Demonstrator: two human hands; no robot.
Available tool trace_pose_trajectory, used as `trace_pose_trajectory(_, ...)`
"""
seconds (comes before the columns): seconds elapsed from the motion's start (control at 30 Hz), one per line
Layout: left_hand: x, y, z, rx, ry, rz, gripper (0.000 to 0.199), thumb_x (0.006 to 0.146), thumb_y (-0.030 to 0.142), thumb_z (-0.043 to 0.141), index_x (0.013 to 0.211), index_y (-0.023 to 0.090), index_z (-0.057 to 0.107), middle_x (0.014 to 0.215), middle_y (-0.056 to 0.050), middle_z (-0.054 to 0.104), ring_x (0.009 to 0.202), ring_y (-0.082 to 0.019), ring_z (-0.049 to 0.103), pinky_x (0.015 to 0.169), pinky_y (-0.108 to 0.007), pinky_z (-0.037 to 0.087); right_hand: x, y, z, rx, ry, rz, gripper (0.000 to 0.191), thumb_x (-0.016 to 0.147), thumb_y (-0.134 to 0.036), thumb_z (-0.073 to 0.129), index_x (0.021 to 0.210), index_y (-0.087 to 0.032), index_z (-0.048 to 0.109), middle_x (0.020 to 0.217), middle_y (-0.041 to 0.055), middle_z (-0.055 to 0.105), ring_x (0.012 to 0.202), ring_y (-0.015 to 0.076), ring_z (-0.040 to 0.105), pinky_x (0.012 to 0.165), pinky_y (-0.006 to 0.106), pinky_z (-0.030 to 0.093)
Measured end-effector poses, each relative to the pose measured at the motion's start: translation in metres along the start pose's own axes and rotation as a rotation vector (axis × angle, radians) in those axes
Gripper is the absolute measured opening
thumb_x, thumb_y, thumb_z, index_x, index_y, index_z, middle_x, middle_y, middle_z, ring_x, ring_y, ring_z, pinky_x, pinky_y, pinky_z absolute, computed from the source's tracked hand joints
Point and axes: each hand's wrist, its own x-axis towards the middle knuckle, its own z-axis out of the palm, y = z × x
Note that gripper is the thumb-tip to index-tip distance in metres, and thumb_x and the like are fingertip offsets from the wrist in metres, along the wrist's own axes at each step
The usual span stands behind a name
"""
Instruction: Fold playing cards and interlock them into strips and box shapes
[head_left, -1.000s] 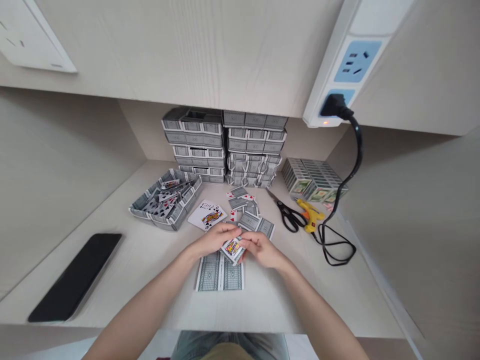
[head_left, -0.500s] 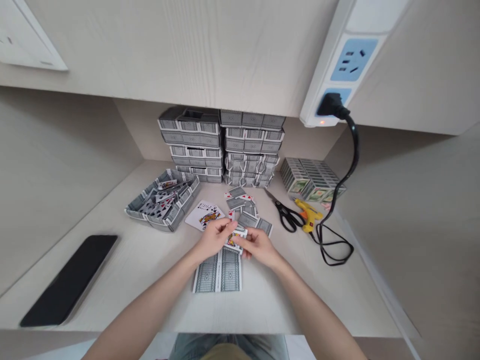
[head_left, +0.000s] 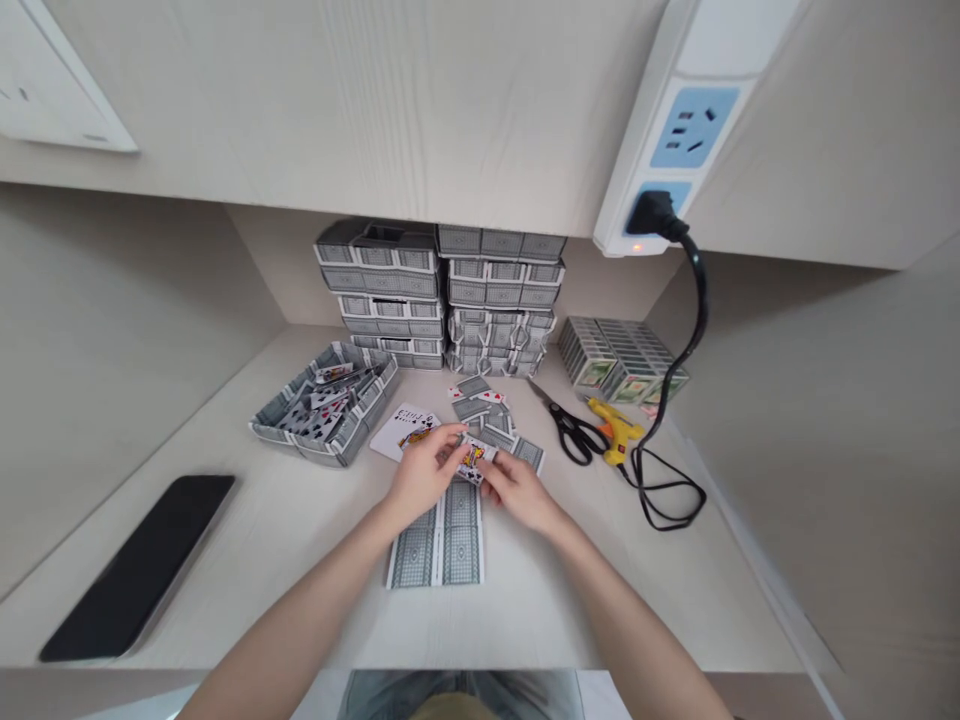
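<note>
Between my two hands is a playing card [head_left: 475, 457], its picture side facing up. My left hand [head_left: 427, 468] is closed on the card's left end, and my right hand [head_left: 520, 490] pinches its right end. Just below them lies a flat panel of grey-backed cards [head_left: 437, 550], partly covered by my left hand. Beyond my left hand sits a stack of face-up cards [head_left: 397, 430] with a queen showing. Loose grey-backed cards [head_left: 480, 408] lie scattered past my fingers, some touching or overlapping.
At left stand a card-built tray [head_left: 337, 450] full of cards and a black phone [head_left: 142, 565]. Stacked card boxes [head_left: 502, 290] line the back. Black scissors [head_left: 576, 435], a yellow glue gun [head_left: 621, 432] with its cord, and packed decks [head_left: 622, 358] are at right. A power strip [head_left: 660, 170] hangs above.
The card has turned in my hands, from more upright to lying more sideways with its picture side showing more. Both hands have shifted slightly.
</note>
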Motion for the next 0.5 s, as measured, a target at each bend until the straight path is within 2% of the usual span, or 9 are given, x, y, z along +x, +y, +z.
trace_pose_trajectory(0.1, 0.0, 0.002, -0.003, 0.09, 0.025, 0.018, 0.028, 0.082, 0.032, 0.046, 0.106, 0.02, 0.056, 0.091, -0.005, 0.066, 0.075, -0.015, 0.062, 0.068, -0.026, 0.048, 0.0, -0.004, 0.001, 0.106, -0.032, 0.009, 0.028, 0.079, -0.046, 0.052, 0.072, -0.019, 0.049, 0.053, -0.0043, 0.054, 0.041, 0.0085, 0.046, 0.042, 0.022, 0.036)
trace_pose_trajectory(0.27, -0.002, 0.004, -0.002, 0.08, 0.019, 0.035, 0.028, 0.085, 0.03, 0.04, 0.109, 0.02, 0.051, 0.074, 0.0, 0.065, 0.065, -0.013, 0.061, 0.06, -0.023, 0.046, -0.003, -0.017, 0.001, 0.367, -0.144, -0.026, 0.028, 0.073, -0.043, 0.061, 0.079, -0.018, 0.05, 0.061, -0.0038, 0.058, 0.044, 0.0072, 0.049, 0.045, 0.021, 0.042)
trace_pose_trajectory(0.37, -0.004, 0.003, 0.001, 0.113, -0.014, 0.044, 0.021, 0.085, 0.03, 0.04, 0.099, 0.02, 0.053, 0.076, 0.0, 0.065, 0.066, -0.013, 0.061, 0.062, -0.024, 0.047, -0.005, -0.021, 0.002, 0.441, -0.149, -0.027, 0.027, 0.069, -0.04, 0.066, 0.078, -0.018, 0.053, 0.069, -0.002, 0.059, 0.059, 0.0106, 0.056, 0.055, 0.025, 0.048)
trace_pose_trajectory(0.5, -0.005, 0.003, 0.003, 0.206, -0.032, 0.079, 0.019, 0.085, 0.029, 0.04, 0.095, 0.021, 0.054, 0.082, -0.001, 0.066, 0.071, -0.014, 0.062, 0.065, -0.026, 0.048, -0.005, -0.021, 0.005, 0.537, -0.119, 0.012, 0.032, 0.066, -0.037, 0.069, 0.091, -0.02, 0.056, 0.084, 0.0007, 0.06, 0.08, 0.015, 0.059, 0.072, 0.031, 0.05)
